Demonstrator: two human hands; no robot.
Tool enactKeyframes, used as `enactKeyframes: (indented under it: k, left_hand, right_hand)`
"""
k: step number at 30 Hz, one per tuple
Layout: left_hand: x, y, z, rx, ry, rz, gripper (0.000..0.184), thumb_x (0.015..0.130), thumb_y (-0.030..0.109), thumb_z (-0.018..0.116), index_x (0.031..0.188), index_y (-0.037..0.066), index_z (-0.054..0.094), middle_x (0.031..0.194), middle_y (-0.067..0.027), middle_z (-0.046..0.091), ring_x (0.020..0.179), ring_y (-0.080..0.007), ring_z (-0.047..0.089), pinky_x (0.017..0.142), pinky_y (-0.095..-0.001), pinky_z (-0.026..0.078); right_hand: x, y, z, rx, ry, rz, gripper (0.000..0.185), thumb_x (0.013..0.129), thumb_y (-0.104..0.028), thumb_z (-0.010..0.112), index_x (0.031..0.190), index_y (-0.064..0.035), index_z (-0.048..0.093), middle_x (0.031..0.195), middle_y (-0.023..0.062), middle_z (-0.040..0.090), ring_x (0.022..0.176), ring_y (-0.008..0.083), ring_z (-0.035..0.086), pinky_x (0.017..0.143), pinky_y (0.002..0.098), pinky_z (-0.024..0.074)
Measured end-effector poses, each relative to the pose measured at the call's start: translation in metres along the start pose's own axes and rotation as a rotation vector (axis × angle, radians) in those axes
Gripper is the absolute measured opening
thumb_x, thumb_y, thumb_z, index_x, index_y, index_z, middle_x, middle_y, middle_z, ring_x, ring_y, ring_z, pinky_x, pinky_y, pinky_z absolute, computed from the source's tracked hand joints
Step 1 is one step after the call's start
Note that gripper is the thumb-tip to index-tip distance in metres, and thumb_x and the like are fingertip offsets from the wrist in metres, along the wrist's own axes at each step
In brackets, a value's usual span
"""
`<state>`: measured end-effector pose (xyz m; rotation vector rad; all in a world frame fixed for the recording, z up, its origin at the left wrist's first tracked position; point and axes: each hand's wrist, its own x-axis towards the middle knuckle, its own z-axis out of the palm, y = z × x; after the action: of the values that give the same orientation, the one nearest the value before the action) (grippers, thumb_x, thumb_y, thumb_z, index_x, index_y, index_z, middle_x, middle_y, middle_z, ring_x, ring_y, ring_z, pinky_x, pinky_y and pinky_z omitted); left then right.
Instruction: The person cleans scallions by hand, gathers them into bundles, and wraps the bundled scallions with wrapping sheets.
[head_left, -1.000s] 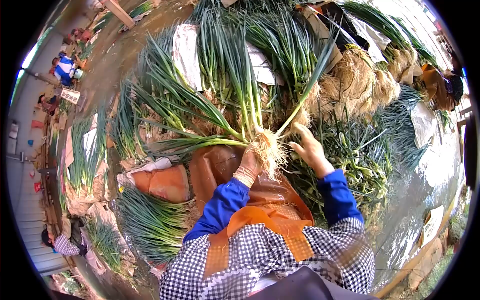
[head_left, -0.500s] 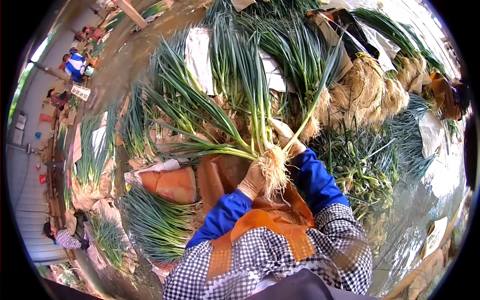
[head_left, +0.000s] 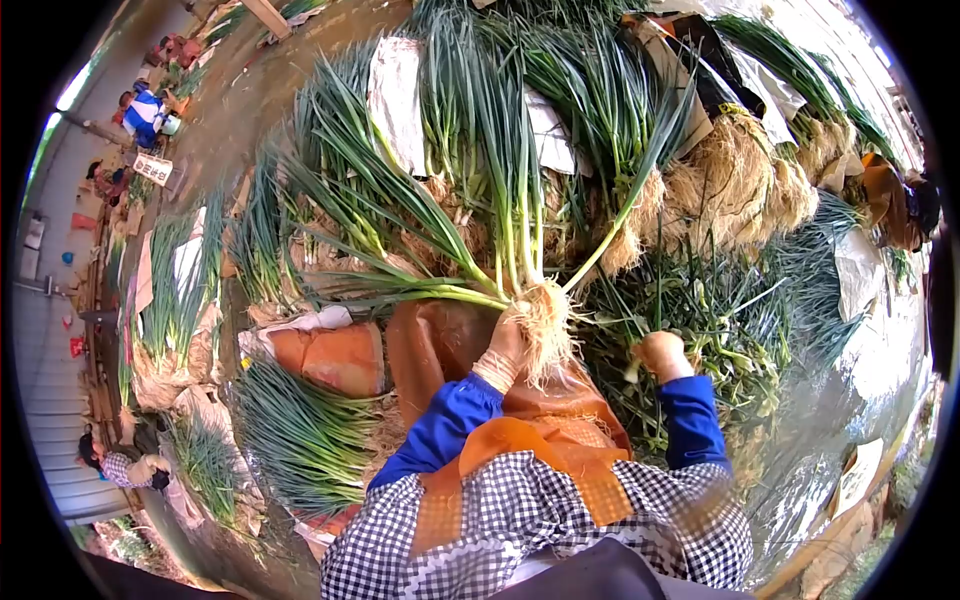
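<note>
My left hand (head_left: 508,340) is closed round the root end of a bunch of green onions (head_left: 517,240), whose leaves fan out forward and to the left. Pale, stringy roots (head_left: 545,325) hang beside the fingers, over the brown apron (head_left: 440,340). Off to the right, my right hand (head_left: 660,353) is closed over the heap of loose leaves and stalks (head_left: 700,320). A small pale piece shows at its fingertips, too small to name for certain.
Rows of green onions (head_left: 450,130) lie ahead. A bundle (head_left: 310,430) and an orange-brown pad (head_left: 330,358) are at the left. Large root clumps (head_left: 720,180) lie at the upper right. Other people (head_left: 145,112) are at the far left.
My right hand reached in to the stalks of the bunch half a second ago and has since moved back right, over the leaf heap, and closed. My left hand has kept its hold.
</note>
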<state>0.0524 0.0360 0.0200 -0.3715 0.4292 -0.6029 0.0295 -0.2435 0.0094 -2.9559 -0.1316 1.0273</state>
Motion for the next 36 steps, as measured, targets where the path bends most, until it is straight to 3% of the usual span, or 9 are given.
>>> enactKeyframes:
  k: [1, 5, 9, 11, 19, 29, 33, 34, 36]
  left_hand:
    - [0.0, -0.005, -0.002, 0.557, 0.057, 0.192, 0.038, 0.078, 0.006, 0.052, 0.115, -0.001, 0.05, 0.106, -0.0139, 0.058, 0.096, -0.0258, 0.058, 0.089, -0.039, 0.047]
    - [0.005, -0.017, 0.005, 0.598, 0.128, 0.207, 0.038, 0.078, 0.01, 0.05, 0.114, 0.0, 0.052, 0.102, -0.0136, 0.061, 0.092, -0.0264, 0.06, 0.084, -0.0386, 0.051]
    - [0.007, -0.006, -0.004, 0.688, 0.209, 0.207, 0.035, 0.079, 0.01, 0.048, 0.113, -0.001, 0.053, 0.098, -0.0145, 0.061, 0.087, -0.0264, 0.061, 0.079, -0.0382, 0.052]
    - [0.007, -0.004, -0.006, 0.597, 0.184, 0.156, 0.034, 0.081, 0.012, 0.046, 0.111, -0.002, 0.053, 0.097, -0.0156, 0.061, 0.087, -0.0267, 0.061, 0.079, -0.0387, 0.052]
    - [0.006, -0.007, 0.005, 0.531, 0.131, 0.112, 0.026, 0.091, 0.013, 0.041, 0.107, -0.003, 0.053, 0.099, -0.0151, 0.06, 0.087, -0.0248, 0.061, 0.077, -0.0366, 0.053]
    - [0.006, -0.043, 0.007, 0.82, 0.273, 0.5, 0.027, 0.077, 0.001, 0.06, 0.104, 0.002, 0.057, 0.093, -0.0074, 0.061, 0.082, -0.0196, 0.06, 0.075, -0.029, 0.051]
    - [0.008, -0.024, 0.011, 0.735, 0.354, 0.381, 0.023, 0.079, 0.002, 0.054, 0.102, 0.001, 0.056, 0.093, -0.0092, 0.06, 0.086, -0.0221, 0.058, 0.08, -0.0334, 0.049]
    - [0.028, 0.007, -0.025, -0.029, -0.156, -0.013, 0.023, 0.081, 0.003, 0.051, 0.104, 0.0, 0.056, 0.093, -0.0106, 0.06, 0.087, -0.0222, 0.058, 0.082, -0.0355, 0.049]
    - [0.022, 0.011, -0.007, 0.495, -0.019, 0.286, 0.023, 0.085, 0.004, 0.048, 0.106, 0.0, 0.055, 0.094, -0.0119, 0.059, 0.088, -0.0217, 0.058, 0.082, -0.0339, 0.049]
  right_hand:
    - [-0.006, 0.0, -0.024, -0.117, -0.121, -0.05, 0.038, 0.092, -0.037, 0.042, 0.097, -0.0055, 0.063, 0.08, 0.01, 0.066, 0.063, 0.0246, 0.061, 0.061, 0.0336, 0.0504]
    - [-0.015, -0.078, -0.139, 0.86, 0.541, -0.25, 0.035, 0.088, -0.037, 0.051, 0.111, -0.0116, 0.059, 0.095, 0.0144, 0.065, 0.084, 0.0279, 0.064, 0.077, 0.0363, 0.0489]
    - [0.067, -0.107, -0.154, 1.205, -0.158, -0.56, 0.052, 0.09, -0.032, 0.053, 0.133, -0.0053, 0.041, 0.068, -0.0049, 0.051, 0.059, 0.0056, 0.045, 0.05, 0.0197, 0.0365]
    - [0.076, -0.105, -0.158, 1.344, -0.463, -0.7, 0.047, 0.089, -0.027, 0.056, 0.128, -0.0037, 0.045, 0.099, 0.0048, 0.06, 0.086, 0.008, 0.055, 0.075, 0.0202, 0.0459]
    - [0.042, -0.112, -0.144, 1.525, -0.156, -0.659, 0.016, 0.091, -0.019, 0.051, 0.082, -0.0051, 0.055, 0.068, 0.0005, 0.059, 0.05, 0.0037, 0.038, 0.045, 0.0188, 0.029]
    - [0.019, -0.118, -0.115, 0.078, 0.656, -0.686, 0.017, 0.081, -0.025, 0.055, 0.081, -0.0081, 0.053, 0.059, 0.008, 0.056, 0.055, 0.0275, 0.06, 0.05, 0.0379, 0.0487]
    - [-0.016, -0.098, -0.107, 0.276, 0.587, -0.943, 0.016, 0.08, -0.027, 0.061, 0.081, -0.012, 0.055, 0.057, 0.0069, 0.052, 0.051, 0.0236, 0.056, 0.044, 0.0335, 0.0452]
    - [-0.028, -0.094, -0.092, 0.271, 0.431, -1.032, 0.012, 0.08, -0.018, 0.06, 0.088, -0.0101, 0.058, 0.06, 0.0057, 0.055, 0.052, 0.022, 0.057, 0.046, 0.0315, 0.0473]
    - [-0.049, -0.074, -0.07, 0.353, 0.051, -1.044, 0.016, 0.081, -0.017, 0.057, 0.095, -0.0109, 0.062, 0.07, 0.0077, 0.061, 0.061, 0.0235, 0.06, 0.055, 0.0316, 0.0497]
